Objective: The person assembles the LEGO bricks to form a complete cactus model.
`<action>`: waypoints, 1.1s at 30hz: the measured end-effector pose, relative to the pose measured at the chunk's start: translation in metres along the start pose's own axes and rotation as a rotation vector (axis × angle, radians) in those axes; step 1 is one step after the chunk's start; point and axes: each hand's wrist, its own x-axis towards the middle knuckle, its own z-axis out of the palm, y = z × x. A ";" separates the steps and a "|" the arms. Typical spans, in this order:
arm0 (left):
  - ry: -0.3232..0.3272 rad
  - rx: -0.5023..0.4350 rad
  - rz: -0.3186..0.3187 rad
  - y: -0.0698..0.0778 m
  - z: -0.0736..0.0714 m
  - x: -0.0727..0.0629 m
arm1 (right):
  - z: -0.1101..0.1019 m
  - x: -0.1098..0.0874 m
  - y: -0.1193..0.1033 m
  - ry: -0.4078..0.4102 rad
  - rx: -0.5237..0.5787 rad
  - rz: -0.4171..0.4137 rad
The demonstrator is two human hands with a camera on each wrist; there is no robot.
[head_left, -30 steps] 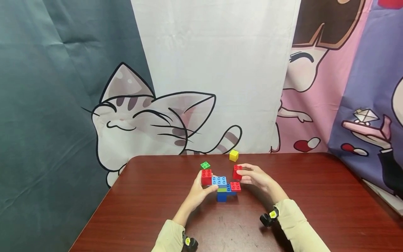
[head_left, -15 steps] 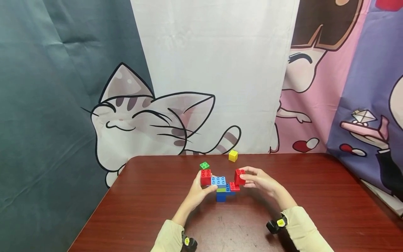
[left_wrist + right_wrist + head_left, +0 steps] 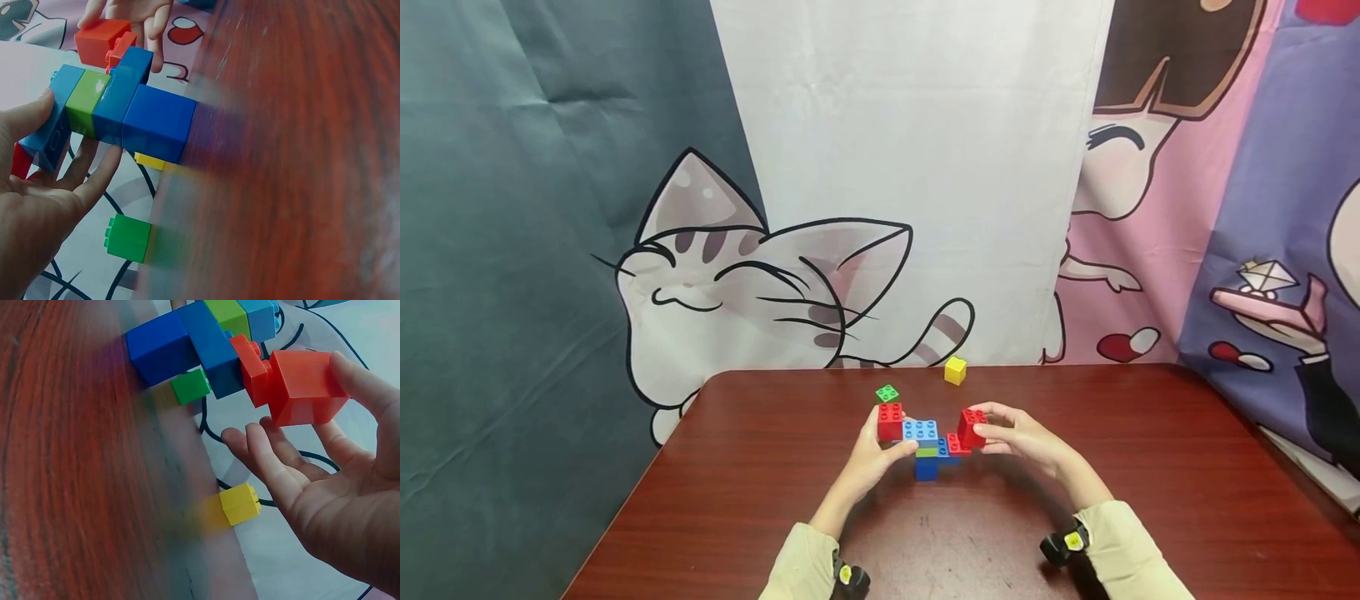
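My left hand [image 3: 874, 458] grips a toy-brick build by its light blue brick [image 3: 920, 431], thumb in front. Below that sit a lime green brick [image 3: 89, 103], a long blue brick [image 3: 122, 94] and a dark blue base brick [image 3: 159, 122]. A red brick [image 3: 891, 422] rises at the build's left end. On the right end is a thin red brick [image 3: 253, 372]. Between thumb and finger, my right hand [image 3: 1026, 437] pinches a taller red block [image 3: 303, 387]. It meets the thin brick's studs slightly off line; whether it is pressed fully on, I cannot tell.
A green brick [image 3: 887, 392] stands on the brown table [image 3: 760, 500] behind the build. Farther back, near the far edge, is a yellow brick [image 3: 955, 371]. A printed cloth [image 3: 925, 167] hangs behind the table.
My right hand has brought the red block down and slightly right, from above the thin red brick to its studs. The left hand and the build stay nearly still.
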 end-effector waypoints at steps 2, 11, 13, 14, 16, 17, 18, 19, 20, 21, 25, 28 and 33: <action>-0.001 0.001 -0.003 0.000 0.000 0.000 | 0.001 -0.001 0.001 -0.011 0.004 -0.014; 0.007 -0.004 -0.008 -0.001 0.001 -0.002 | 0.005 -0.005 0.009 -0.050 0.084 -0.008; 0.007 -0.002 -0.007 -0.001 0.000 -0.002 | 0.006 -0.005 0.009 -0.050 0.104 -0.012; 0.007 -0.004 -0.006 -0.001 0.000 -0.002 | 0.006 -0.005 0.010 -0.043 0.107 -0.012; 0.004 -0.004 -0.002 -0.001 0.000 -0.001 | 0.007 -0.005 0.009 -0.027 0.109 -0.010; 0.003 -0.009 -0.005 -0.001 0.000 0.000 | 0.008 -0.005 0.009 -0.023 0.116 -0.009; 0.003 -0.010 -0.003 -0.001 0.000 0.000 | 0.008 -0.004 0.009 -0.018 0.123 -0.009; 0.003 -0.010 -0.003 -0.001 0.000 0.000 | 0.009 -0.004 0.009 -0.012 0.131 -0.007; 0.002 -0.009 -0.001 -0.001 0.000 0.000 | 0.010 -0.003 0.009 -0.007 0.141 -0.004; 0.001 -0.008 -0.001 -0.001 0.000 0.000 | 0.011 -0.003 0.008 -0.001 0.156 -0.002; 0.002 -0.002 -0.001 0.000 0.000 0.000 | 0.015 -0.001 0.007 0.024 0.185 0.011; 0.003 -0.004 0.000 0.001 0.000 0.000 | 0.017 -0.001 0.006 0.044 0.179 0.018; 0.001 -0.006 -0.003 0.000 0.000 0.000 | 0.018 -0.001 0.005 0.063 0.176 0.027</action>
